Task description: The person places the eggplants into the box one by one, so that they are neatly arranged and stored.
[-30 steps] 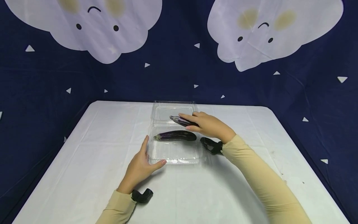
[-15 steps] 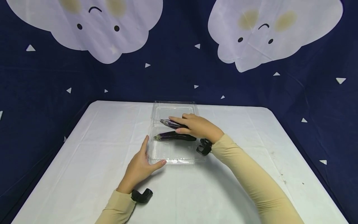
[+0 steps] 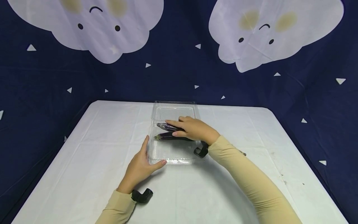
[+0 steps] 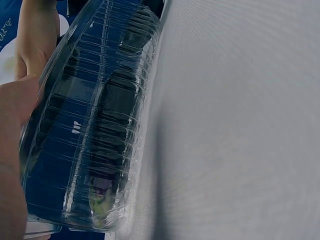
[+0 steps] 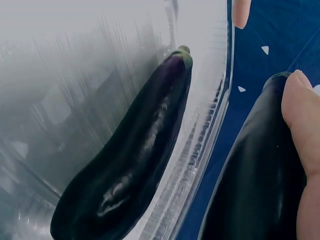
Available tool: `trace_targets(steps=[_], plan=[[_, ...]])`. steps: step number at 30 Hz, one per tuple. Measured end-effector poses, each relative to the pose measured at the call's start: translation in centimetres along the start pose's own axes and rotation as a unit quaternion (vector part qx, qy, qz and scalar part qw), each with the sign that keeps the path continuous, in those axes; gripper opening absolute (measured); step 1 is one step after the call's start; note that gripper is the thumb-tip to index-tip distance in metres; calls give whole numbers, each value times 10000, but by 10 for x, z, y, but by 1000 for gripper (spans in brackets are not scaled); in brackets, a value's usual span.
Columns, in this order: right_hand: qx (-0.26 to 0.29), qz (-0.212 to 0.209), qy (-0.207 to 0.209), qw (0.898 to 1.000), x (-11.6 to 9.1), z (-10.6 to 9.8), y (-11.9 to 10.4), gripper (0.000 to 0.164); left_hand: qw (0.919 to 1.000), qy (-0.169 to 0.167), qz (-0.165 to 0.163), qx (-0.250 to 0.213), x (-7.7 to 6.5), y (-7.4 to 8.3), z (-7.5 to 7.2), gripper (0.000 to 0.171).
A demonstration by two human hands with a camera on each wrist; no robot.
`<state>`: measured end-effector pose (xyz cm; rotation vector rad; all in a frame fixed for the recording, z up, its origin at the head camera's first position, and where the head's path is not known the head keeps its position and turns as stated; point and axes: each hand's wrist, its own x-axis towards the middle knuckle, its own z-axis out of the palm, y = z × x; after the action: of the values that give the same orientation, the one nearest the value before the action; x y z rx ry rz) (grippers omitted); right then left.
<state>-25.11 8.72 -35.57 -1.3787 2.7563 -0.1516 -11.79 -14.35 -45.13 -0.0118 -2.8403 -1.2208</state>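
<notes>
A clear plastic clamshell container (image 3: 170, 154) lies with its lid laid back, away from the person. One dark purple eggplant (image 5: 135, 145) rests inside the base, its green stem end toward the left. My right hand (image 3: 193, 128) grips a second eggplant (image 3: 166, 127) from above, close over the back part of the base, behind the first one. Part of that second eggplant is hidden under the hand. At the container's near left corner, my left hand (image 3: 139, 166) touches the rim with thumb and fingers spread and fairly straight.
The transparent lid (image 3: 174, 113) reaches to the table's back edge. Behind the white-covered table (image 3: 84, 168) hangs a dark blue cloth (image 3: 173, 77) with cloud prints. Something small and thin (image 3: 242, 152) shows past the right sleeve.
My right hand has moved left and slightly toward the person, bringing its eggplant over the base beside the other one. The left hand has stayed at the corner.
</notes>
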Motion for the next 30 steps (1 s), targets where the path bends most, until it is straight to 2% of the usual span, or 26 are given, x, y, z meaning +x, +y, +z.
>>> trace_targets(steps=[15,20,24,30], plan=[[158,165,-605,9979,3,11,-13,61,10000,-2,56,-19,-1,0,-1,125],[191,208,-794,9964,5,12,-15,60,10000,-41,-14,36,-1,1,-1,124],[206,292,-1096,9933,9,16,-17,60,9999,-112,-72,34,-1,2,-2,126],[-140,208,-1296,9913,14,16,-24,65,9998,-152,-89,15,0,2,-1,127]])
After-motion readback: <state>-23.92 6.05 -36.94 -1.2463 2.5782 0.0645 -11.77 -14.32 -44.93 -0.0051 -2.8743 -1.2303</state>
